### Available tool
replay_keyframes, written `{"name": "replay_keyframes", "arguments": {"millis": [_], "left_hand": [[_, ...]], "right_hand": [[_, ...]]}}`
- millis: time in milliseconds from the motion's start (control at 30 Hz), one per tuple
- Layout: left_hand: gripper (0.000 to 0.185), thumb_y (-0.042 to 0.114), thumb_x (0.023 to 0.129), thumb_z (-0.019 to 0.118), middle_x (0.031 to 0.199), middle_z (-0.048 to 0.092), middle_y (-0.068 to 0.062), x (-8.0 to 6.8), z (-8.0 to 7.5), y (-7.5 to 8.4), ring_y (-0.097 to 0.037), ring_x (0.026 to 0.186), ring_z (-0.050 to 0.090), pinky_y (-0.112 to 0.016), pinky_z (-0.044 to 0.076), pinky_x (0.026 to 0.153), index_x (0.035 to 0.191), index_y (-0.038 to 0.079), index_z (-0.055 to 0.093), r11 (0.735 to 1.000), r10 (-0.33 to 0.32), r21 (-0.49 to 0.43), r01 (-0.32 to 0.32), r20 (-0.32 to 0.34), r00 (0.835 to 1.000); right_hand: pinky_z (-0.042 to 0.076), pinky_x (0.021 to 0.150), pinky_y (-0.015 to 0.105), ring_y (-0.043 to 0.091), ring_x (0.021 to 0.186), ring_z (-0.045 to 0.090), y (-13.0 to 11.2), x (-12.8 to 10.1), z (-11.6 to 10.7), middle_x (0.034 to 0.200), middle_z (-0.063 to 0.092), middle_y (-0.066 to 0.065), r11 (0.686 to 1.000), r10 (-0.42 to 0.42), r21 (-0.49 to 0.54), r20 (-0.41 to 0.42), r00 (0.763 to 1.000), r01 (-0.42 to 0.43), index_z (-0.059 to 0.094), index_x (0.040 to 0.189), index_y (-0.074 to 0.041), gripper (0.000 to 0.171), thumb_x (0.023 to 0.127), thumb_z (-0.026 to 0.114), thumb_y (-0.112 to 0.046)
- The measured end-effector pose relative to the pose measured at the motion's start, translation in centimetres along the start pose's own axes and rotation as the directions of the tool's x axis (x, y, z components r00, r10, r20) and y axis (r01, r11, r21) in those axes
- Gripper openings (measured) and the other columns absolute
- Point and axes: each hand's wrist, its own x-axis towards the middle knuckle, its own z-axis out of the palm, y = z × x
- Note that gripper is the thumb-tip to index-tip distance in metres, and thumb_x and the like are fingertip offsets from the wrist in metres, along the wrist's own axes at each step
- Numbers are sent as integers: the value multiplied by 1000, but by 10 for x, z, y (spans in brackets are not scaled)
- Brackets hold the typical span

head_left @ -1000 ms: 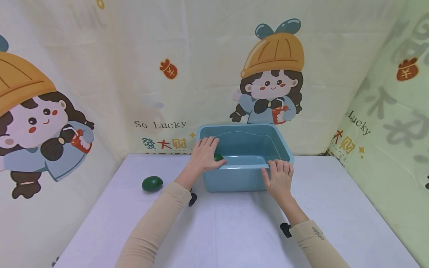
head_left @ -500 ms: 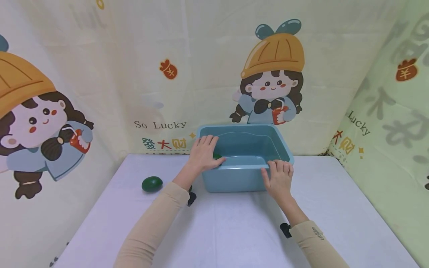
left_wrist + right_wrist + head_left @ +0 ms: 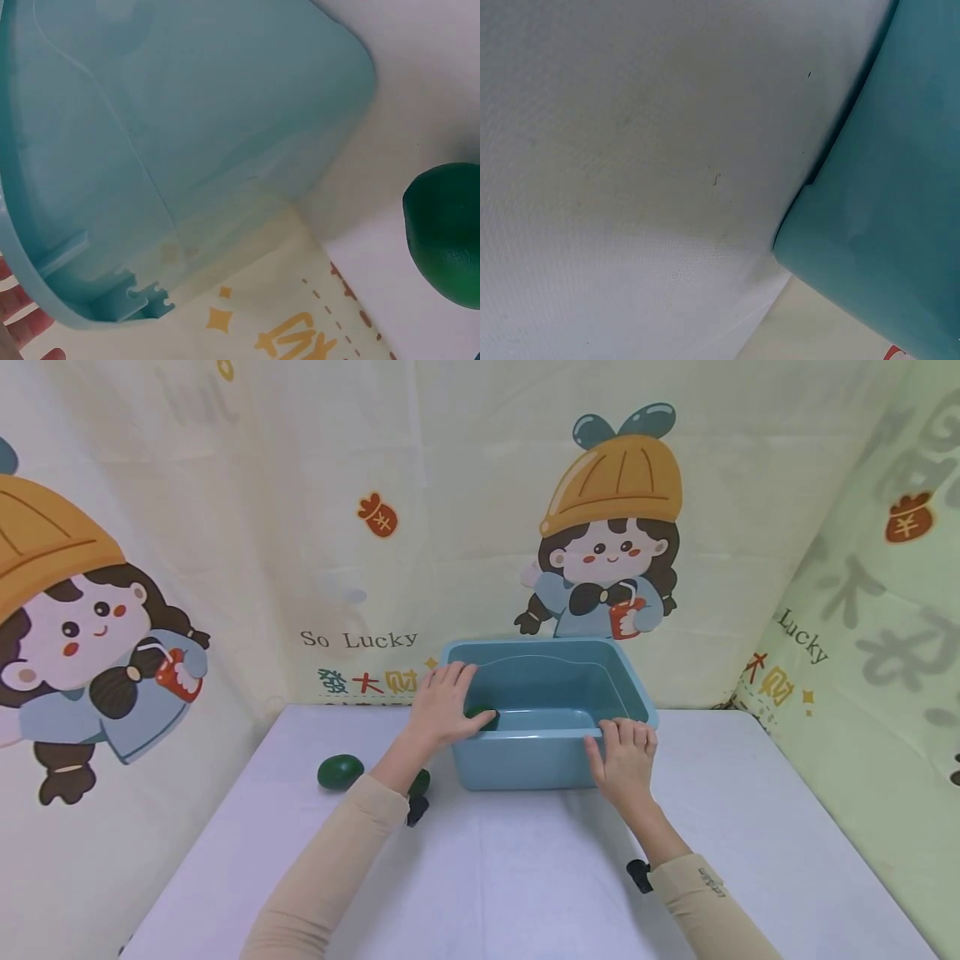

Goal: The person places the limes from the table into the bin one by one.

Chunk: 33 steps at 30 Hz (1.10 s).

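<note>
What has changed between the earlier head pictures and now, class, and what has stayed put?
The left hand has slid slightly left and back along the tub's near-left corner, its grip on the green fruit at the rim unchanged. The elbow moved left, uncovering another green fruit beside the tub. The right hand, tub and avocado on the table stayed.

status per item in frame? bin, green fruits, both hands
Blue bin: upright on the table, open-topped.
Green fruit in hand: inside the bin, under the left fingers.
Green fruit on table: lying loose, untouched.
Left hand: grip round the fruit.
Right hand: fingers straight, resting on the bin's rim.
</note>
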Motion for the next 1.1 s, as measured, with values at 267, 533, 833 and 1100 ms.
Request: {"name": "replay_keyframes", "arguments": {"millis": [267, 533, 833, 1100], "left_hand": [[75, 57, 82, 50, 134, 39, -10, -11, -5, -6, -26, 125, 33, -46, 23, 104, 137, 9, 35, 999, 2, -48, -4, -43, 999], [75, 57, 82, 50, 135, 40, -10, -19, -10, -9, -26, 125, 34, -48, 24, 104, 136, 9, 36, 998, -7, -62, 2, -79, 997], [77, 57, 82, 50, 140, 36, -12, -29, -10, -14, -28, 129, 30, -48, 20, 106, 138, 9, 34, 997, -24, -75, 19, -58, 998], [76, 57, 81, 52, 138, 38, -11, -42, -6, -21, -29, 128, 31, -49, 21, 106, 137, 8, 37, 996, -49, -72, 43, -83, 995]], "right_hand": [[20, 84, 54, 35, 90, 34, 1, 0, 2, 96, 42, 18, 1000, -14, 4, -24, 1000, 14, 49, 97, 1, 53, 97, 26, -47], [20, 83, 54, 36, 90, 34, 2, 0, 3, 95, 43, 19, 1000, -25, 4, -39, 999, 25, 50, 96, 2, 54, 97, 27, -47], [19, 85, 53, 36, 92, 34, 2, -2, 2, 97, 42, 18, 1000, -2, 8, -7, 1000, 2, 49, 98, 1, 54, 96, 26, -48], [20, 84, 53, 36, 91, 34, 3, -4, 3, 96, 43, 18, 1000, -6, -7, -17, 1000, 5, 49, 97, 1, 54, 96, 26, -48]]}}
